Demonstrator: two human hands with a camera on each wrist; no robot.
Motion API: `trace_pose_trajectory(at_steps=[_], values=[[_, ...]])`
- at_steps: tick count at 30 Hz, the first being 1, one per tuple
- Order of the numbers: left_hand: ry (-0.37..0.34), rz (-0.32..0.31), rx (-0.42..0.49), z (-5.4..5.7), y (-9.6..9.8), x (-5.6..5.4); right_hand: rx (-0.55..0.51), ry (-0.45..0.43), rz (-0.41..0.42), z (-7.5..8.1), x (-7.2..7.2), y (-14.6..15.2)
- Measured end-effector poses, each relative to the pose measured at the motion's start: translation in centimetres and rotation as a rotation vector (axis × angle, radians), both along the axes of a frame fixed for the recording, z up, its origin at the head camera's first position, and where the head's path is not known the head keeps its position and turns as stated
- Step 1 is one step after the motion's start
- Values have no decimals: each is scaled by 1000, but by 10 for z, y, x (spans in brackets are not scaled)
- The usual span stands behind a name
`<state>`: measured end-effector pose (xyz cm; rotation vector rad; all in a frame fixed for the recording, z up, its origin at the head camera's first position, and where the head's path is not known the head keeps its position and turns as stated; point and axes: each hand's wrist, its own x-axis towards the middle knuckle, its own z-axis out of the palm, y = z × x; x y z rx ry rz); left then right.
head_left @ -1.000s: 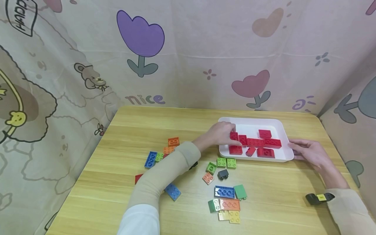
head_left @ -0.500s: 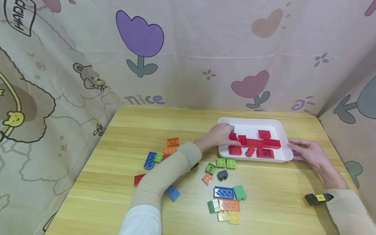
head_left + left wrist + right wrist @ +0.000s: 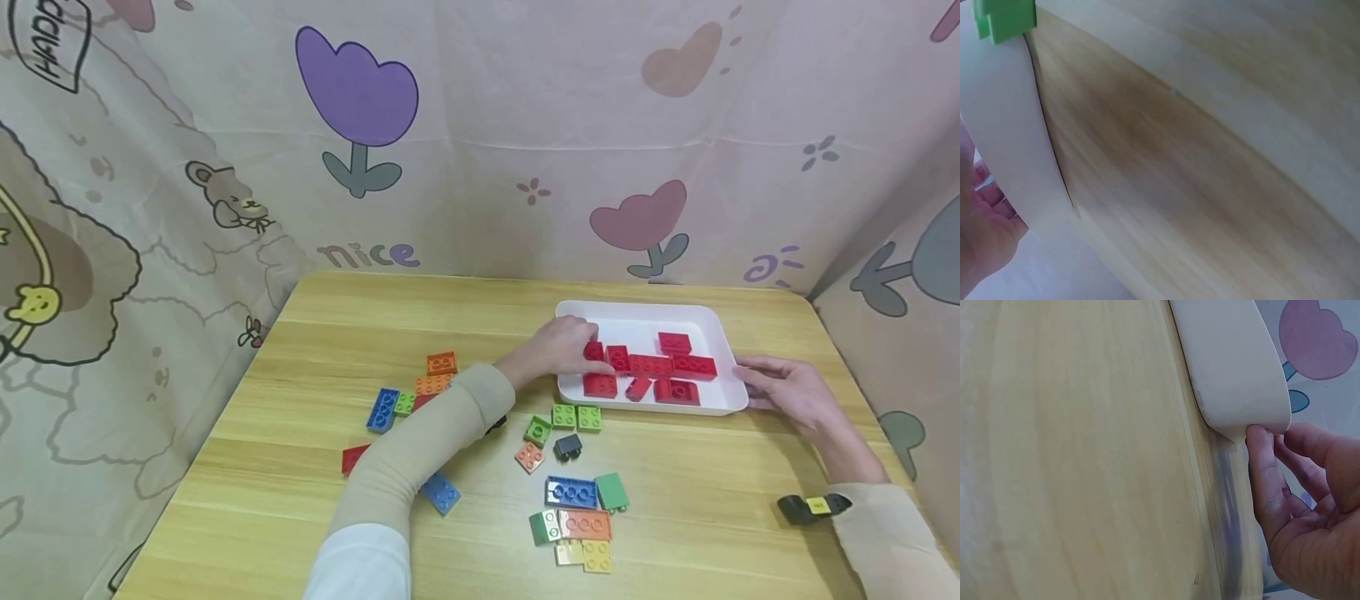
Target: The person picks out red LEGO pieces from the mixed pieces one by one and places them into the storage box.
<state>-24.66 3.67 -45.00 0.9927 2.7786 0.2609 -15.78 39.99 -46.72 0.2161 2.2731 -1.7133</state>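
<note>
At the left end of the white tray (image 3: 622, 315) my left hand (image 3: 558, 346) reaches over the rim, thumb and fingers around a red toy building brick (image 3: 593, 352). Several other red bricks lie in the tray, among them a long one (image 3: 651, 366) in a row with the brick at my fingers. My right hand (image 3: 791, 387) holds the tray's right end; in the right wrist view its fingertips (image 3: 1260, 434) meet the outer wall at the rim. Across the tray wall (image 3: 1010, 119), part of my left hand (image 3: 988, 231) shows in the left wrist view.
Green bricks (image 3: 576, 417) stand close before the tray. Nearer me lie a black brick (image 3: 567, 447), a blue brick (image 3: 572, 492), an orange brick (image 3: 585, 524) and yellow ones (image 3: 597, 556). More bricks, including a blue one (image 3: 383, 410), lie left, partly behind my left arm.
The brick at my left hand sits slightly nearer me in the tray than a second ago. Both hands keep almost the same places.
</note>
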Motion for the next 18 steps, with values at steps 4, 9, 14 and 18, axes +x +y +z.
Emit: trace_pose_trajectory(at_steps=[4,9,14,18], values=[[16,-11,-13,-1,0,0,-2,2,8,0,0,0],[18,-8,-29,-2,1,0,8,6,3,1,1,0],[-5,4,-22,2,1,1,27,5,1,1,2,-1],[-46,7,17,11,-2,2,43,4,7,1,2,0]])
